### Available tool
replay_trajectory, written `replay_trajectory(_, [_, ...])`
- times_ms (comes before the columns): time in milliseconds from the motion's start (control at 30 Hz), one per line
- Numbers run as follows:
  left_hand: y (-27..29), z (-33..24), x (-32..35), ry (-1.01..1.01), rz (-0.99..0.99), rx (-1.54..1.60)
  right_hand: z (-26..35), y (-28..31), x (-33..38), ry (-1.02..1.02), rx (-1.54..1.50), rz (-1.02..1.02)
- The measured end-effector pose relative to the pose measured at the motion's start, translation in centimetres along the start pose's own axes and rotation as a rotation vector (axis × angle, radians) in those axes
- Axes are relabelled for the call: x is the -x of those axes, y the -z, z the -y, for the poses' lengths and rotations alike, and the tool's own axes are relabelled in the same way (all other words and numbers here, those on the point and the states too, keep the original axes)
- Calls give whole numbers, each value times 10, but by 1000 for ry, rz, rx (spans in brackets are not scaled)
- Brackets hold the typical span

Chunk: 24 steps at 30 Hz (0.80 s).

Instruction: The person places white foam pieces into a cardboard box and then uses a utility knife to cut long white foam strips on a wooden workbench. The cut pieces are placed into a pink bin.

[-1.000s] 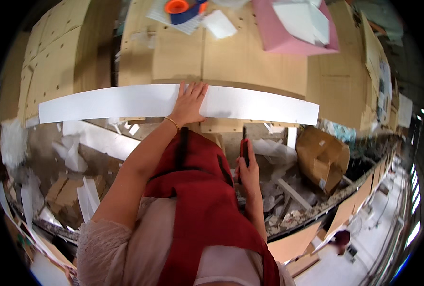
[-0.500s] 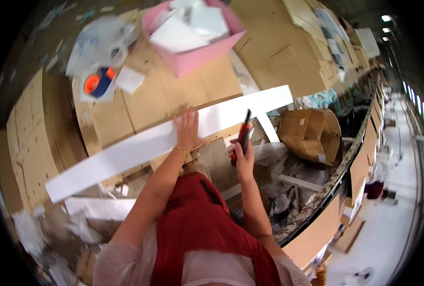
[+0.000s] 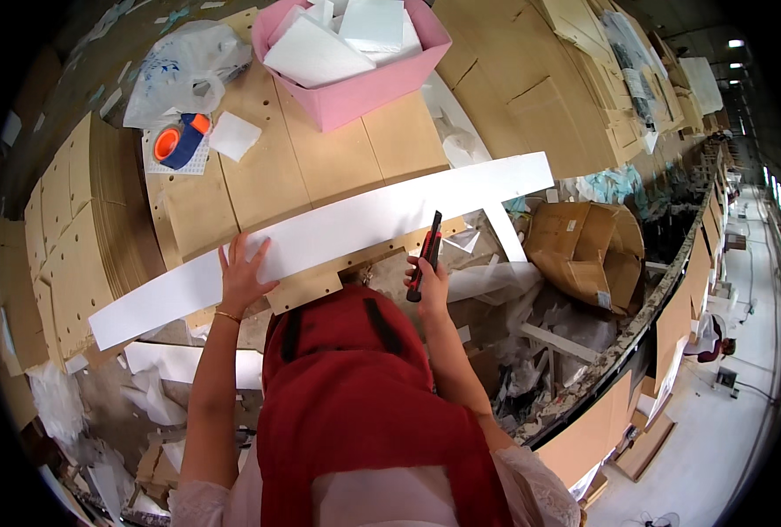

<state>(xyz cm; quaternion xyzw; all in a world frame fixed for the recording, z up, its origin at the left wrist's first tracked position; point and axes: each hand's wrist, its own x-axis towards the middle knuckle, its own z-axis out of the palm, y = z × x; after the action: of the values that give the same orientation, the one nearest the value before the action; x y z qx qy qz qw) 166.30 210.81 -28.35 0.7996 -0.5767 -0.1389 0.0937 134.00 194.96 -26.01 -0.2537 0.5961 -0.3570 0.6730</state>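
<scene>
A long white strip, perhaps foam board (image 3: 347, 215), lies slantwise across a stack of tan boards (image 3: 276, 167). With fingers spread, my left hand (image 3: 245, 274) presses on the strip left of its middle. My right hand (image 3: 428, 285) is wrapped round a red and black utility knife (image 3: 426, 255). The knife points away from me, its tip over the strip's near edge right of the middle. Whether the blade touches the strip I cannot tell.
Beyond the strip stand a pink bin (image 3: 364, 92) of white foam pieces, an orange and blue tape dispenser (image 3: 180, 142) and a plastic bag (image 3: 184, 70). An open cardboard box (image 3: 575, 250) sits at right among scraps. Stacked boards (image 3: 83, 237) rise at left.
My left hand has slid leftward along the strip. My right hand, still holding the knife, has shifted slightly left. The whole view has moved a little.
</scene>
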Motion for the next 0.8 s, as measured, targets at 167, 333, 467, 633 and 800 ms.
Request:
replay_trajectory(167, [-6, -33, -12, -25, 8, 10, 8, 3, -28, 207, 176, -14])
replay_trajectory(333, [-13, -46, -5, 37, 17, 19, 18, 7, -45, 215, 255, 53])
replay_trajectory(467, [-15, -45, 1, 44, -15, 37, 13, 6, -41, 212, 291, 84])
replay_trajectory(633, [-17, -46, 1, 42, -3, 27, 4, -5, -31, 173, 423, 182])
replay_trajectory(800, [-24, -74, -17, -37, -36, 82, -6, -61, 16, 534, 1078, 426])
